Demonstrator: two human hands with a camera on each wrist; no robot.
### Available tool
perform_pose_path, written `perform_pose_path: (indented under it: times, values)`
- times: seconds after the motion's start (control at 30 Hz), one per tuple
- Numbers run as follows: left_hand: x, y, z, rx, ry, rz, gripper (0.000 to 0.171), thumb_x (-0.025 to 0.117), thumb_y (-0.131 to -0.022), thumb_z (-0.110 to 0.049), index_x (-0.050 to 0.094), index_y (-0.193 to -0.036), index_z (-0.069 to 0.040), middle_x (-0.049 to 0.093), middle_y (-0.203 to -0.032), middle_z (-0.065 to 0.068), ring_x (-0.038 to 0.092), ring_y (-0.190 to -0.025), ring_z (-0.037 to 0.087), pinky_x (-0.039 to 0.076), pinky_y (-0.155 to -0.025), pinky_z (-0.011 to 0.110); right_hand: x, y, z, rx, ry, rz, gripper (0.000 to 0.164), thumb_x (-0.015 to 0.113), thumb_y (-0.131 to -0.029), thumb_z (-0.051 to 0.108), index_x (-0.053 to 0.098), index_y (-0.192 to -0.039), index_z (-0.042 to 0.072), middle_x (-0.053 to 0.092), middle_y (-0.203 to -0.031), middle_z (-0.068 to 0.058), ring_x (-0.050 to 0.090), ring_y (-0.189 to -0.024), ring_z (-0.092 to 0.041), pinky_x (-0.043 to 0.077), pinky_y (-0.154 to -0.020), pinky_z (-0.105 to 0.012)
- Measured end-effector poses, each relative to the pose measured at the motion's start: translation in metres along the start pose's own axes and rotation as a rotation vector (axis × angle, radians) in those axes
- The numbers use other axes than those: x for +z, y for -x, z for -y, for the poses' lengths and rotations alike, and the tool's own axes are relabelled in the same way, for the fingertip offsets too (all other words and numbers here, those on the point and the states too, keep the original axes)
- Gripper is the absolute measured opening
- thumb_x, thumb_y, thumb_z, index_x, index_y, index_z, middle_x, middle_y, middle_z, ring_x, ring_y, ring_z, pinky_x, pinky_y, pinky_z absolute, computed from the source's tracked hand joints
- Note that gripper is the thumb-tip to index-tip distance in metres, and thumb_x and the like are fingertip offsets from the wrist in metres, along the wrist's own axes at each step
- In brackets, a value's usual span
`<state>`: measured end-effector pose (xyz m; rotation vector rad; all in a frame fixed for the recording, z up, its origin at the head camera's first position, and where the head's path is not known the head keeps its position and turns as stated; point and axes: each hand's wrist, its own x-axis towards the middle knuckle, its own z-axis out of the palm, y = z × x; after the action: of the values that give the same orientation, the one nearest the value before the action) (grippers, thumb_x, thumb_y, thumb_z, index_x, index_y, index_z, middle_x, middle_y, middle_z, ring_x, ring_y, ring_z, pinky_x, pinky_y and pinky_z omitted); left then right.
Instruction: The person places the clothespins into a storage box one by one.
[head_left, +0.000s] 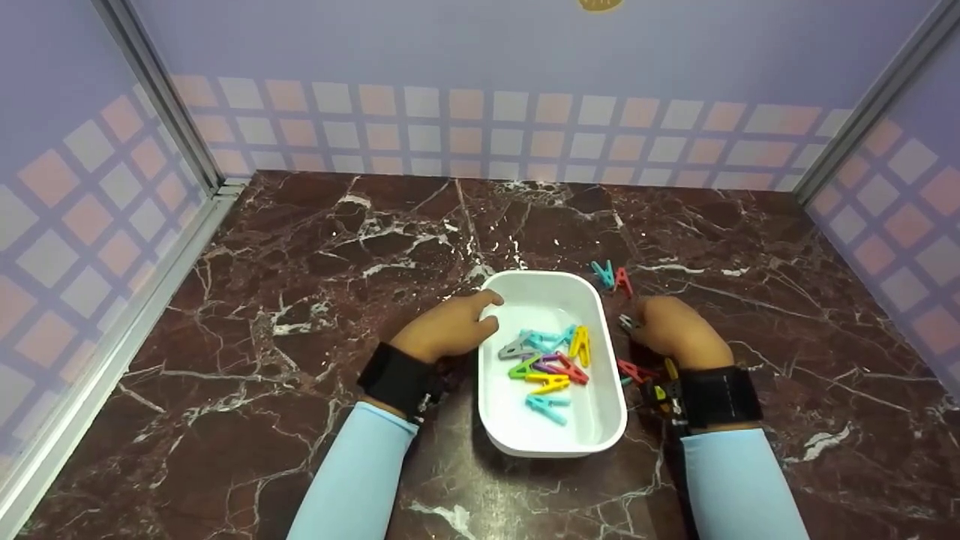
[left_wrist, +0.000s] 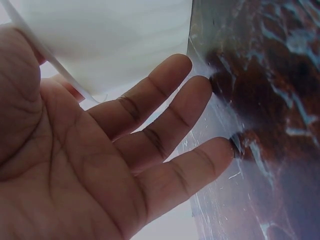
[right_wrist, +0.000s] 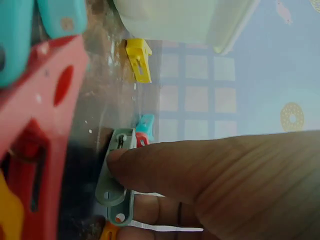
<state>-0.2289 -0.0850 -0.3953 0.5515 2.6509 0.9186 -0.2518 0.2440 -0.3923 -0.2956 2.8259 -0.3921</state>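
A white plastic tub (head_left: 611, 405) holds several coloured clothespins (head_left: 547, 382). My left hand (head_left: 448, 326) grips the tub's left rim, with thumb and index finger over the edge. In the left wrist view its other three fingers (left_wrist: 167, 117) stretch along the outside of the tub, close to the tabletop. Right of the tub, my right hand (head_left: 681, 330) pinches a grey clothespin (right_wrist: 112, 185) between the thumb and fingers, at the tabletop. A blue clothespin (head_left: 603, 274) and a red one (head_left: 623, 282) lie just beyond that hand.
More clothespins, including a red one (head_left: 636, 370), lie between the tub and the right wrist, partly hidden. A yellow clothespin (right_wrist: 139, 60) is near the tub in the right wrist view. Patterned wall panels (head_left: 517, 127) border the dark marbled tabletop (head_left: 337, 270).
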Motion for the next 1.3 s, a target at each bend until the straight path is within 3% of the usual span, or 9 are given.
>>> perform_pose_path:
  times: [0.2, 0.37, 0.6, 0.8, 1.07, 1.17, 1.3]
  values:
    - [0.000, 0.000, 0.000, 0.001, -0.004, 0.001, 0.049, 0.044, -0.101, -0.025, 0.044, -0.148, -0.011, 0.057, -0.137, 0.013, 0.056, -0.108, 0.024, 0.043, -0.098, 0.040, 0.004, -0.003, 0.004, -0.020, 0.019, -0.022, 0.013, 0.066, -0.086, 0.012, 0.066, -0.095, 0.003, 0.062, -0.079, -0.007, 0.055, -0.070, -0.025, 0.044, -0.064, -0.041]
    - [0.000, -0.001, 0.000, -0.003, -0.001, 0.003, 0.049, 0.044, -0.101, -0.025, 0.044, -0.148, -0.011, 0.058, -0.136, 0.013, 0.056, -0.106, 0.024, 0.043, -0.096, 0.040, 0.002, -0.002, 0.004, -0.062, -0.006, -0.018, 0.032, 0.071, -0.075, 0.006, 0.066, -0.106, -0.001, 0.065, -0.089, -0.012, 0.056, -0.075, -0.028, 0.047, -0.069, -0.044]
    - [0.001, -0.001, 0.000, -0.006, 0.000, 0.000, 0.049, 0.044, -0.100, -0.025, 0.044, -0.148, -0.011, 0.058, -0.136, 0.012, 0.056, -0.106, 0.024, 0.043, -0.096, 0.040, 0.001, 0.000, 0.005, -0.061, 0.015, 0.051, 0.032, 0.068, -0.081, 0.004, 0.063, -0.112, 0.003, 0.064, -0.096, -0.013, 0.057, -0.082, -0.030, 0.047, -0.072, -0.045]
    - [0.001, -0.001, 0.000, -0.007, 0.005, -0.005, 0.049, 0.045, -0.100, -0.025, 0.045, -0.147, -0.012, 0.057, -0.138, 0.012, 0.056, -0.112, 0.024, 0.042, -0.100, 0.041, 0.001, 0.000, 0.004, -0.062, 0.006, 0.044, 0.030, 0.066, -0.082, 0.005, 0.062, -0.112, 0.003, 0.065, -0.092, -0.012, 0.058, -0.080, -0.029, 0.047, -0.071, -0.045]
    - [0.000, 0.000, -0.001, 0.002, 0.006, -0.003, 0.048, 0.045, -0.101, -0.025, 0.045, -0.148, -0.011, 0.056, -0.138, 0.014, 0.056, -0.112, 0.025, 0.042, -0.100, 0.042, -0.008, 0.008, 0.009, -0.149, -0.053, -0.013, 0.051, 0.061, -0.081, -0.001, 0.059, -0.132, 0.001, 0.066, -0.117, -0.018, 0.061, -0.099, -0.031, 0.048, -0.088, -0.051]
    - [0.000, 0.000, -0.001, 0.004, 0.008, -0.007, 0.048, 0.045, -0.102, -0.024, 0.045, -0.147, -0.011, 0.057, -0.137, 0.014, 0.056, -0.109, 0.025, 0.042, -0.099, 0.041, -0.011, 0.012, 0.013, -0.206, -0.076, -0.048, 0.048, 0.059, -0.081, -0.002, 0.061, -0.129, 0.001, 0.067, -0.116, -0.016, 0.061, -0.100, -0.031, 0.048, -0.090, -0.053]
    - [0.001, 0.001, -0.001, 0.001, 0.007, -0.014, 0.047, 0.046, -0.101, -0.024, 0.046, -0.146, -0.011, 0.059, -0.135, 0.014, 0.057, -0.108, 0.025, 0.043, -0.098, 0.041, -0.015, 0.016, 0.019, -0.245, -0.074, -0.085, 0.035, 0.061, -0.082, -0.001, 0.064, -0.116, 0.003, 0.067, -0.101, -0.011, 0.059, -0.085, -0.027, 0.049, -0.077, -0.046]
